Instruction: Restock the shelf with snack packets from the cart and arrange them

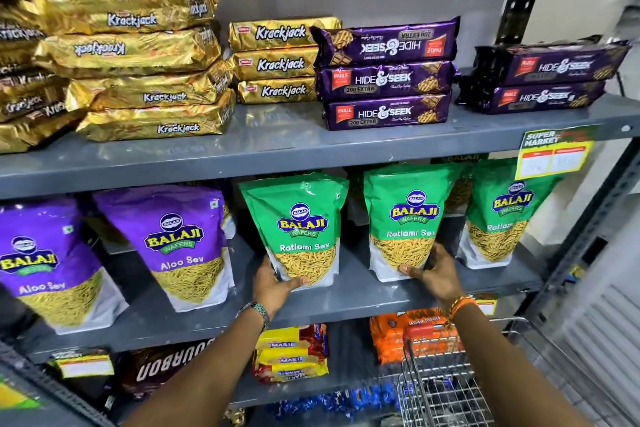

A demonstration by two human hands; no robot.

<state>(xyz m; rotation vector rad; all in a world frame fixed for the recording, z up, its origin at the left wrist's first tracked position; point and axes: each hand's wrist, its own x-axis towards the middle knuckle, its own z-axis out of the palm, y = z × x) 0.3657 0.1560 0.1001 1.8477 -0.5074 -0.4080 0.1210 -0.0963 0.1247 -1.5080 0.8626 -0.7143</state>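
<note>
On the middle shelf stand green Ratlami Sev packets. My left hand grips the bottom left corner of the left green packet. My right hand holds the lower right side of the middle green packet. A third green packet stands upright at the right end. Two purple Aloo Sev packets lean to the left of them. The wire cart sits at the bottom right, below my right forearm.
The top shelf holds gold Krackjack stacks and purple Hide & Seek stacks. Below are Marie packs, orange cookie packs and a brown Bourbon pack. A yellow price tag hangs at the right, next to the shelf upright.
</note>
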